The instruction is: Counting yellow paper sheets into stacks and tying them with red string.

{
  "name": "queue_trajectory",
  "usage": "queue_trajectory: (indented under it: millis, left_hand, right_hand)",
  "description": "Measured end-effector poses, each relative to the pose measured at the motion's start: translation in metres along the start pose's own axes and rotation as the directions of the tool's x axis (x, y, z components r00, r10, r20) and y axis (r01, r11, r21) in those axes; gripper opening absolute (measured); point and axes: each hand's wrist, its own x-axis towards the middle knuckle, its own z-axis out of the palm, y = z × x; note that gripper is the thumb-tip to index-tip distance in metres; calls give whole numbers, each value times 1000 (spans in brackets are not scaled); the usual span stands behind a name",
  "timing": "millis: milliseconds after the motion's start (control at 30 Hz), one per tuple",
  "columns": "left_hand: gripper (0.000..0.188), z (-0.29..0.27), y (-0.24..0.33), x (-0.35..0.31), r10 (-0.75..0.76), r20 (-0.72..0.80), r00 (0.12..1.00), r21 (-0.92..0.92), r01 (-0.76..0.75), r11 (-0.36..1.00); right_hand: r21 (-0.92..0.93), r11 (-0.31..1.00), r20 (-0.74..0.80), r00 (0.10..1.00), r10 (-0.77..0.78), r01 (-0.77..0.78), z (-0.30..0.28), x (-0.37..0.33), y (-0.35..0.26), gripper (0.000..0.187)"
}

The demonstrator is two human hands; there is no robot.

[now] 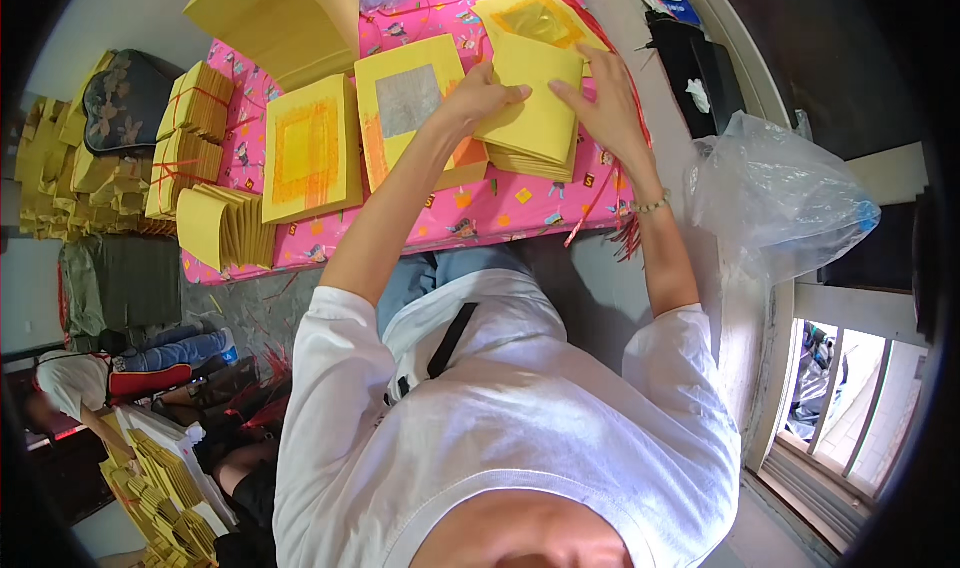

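Note:
Between my hands sits a stack of folded yellow paper [532,108], its layered folds showing at the near edge. My left hand [482,98] grips its left side, thumb on top and the other fingers partly hidden behind. At the right side my right hand [608,103] holds it too, thumb on the top sheet and fingers along the far right edge. Just left lies a stack of yellow paper with a silver square [405,103] and orange bands. Behind my hands is yellow paper with a gold foil square [540,23].
Leftward on the pink patterned table cover [340,238] stand an orange-printed yellow stack [305,153], a fanned folded bundle [225,228] and bundles tied with red string [190,168]. A clear plastic bag [780,203] is at right. Another person [75,388] handles yellow paper at lower left.

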Motion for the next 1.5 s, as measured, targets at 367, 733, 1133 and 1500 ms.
queue_trajectory:
  millis: [367, 733, 1133, 1500]
  left_hand:
    - [63, 42, -21, 10, 124, -194, 973, 603, 18, 798]
    - [64, 35, -32, 17, 150, -228, 962, 550, 0, 835]
    - [70, 56, -20, -6, 226, -241, 944, 669, -7, 743]
    - [43, -10, -12, -101, 551, -69, 831, 828, -261, 497]
  right_hand:
    - [-110, 990, 415, 901, 131, -93, 12, -22, 28, 64]
    - [-107, 994, 421, 905, 59, -14, 19, -9, 34, 63]
    - [-160, 987, 411, 908, 83, -18, 28, -31, 41, 62]
    - [-122, 992, 416, 909, 31, 23, 19, -13, 35, 61]
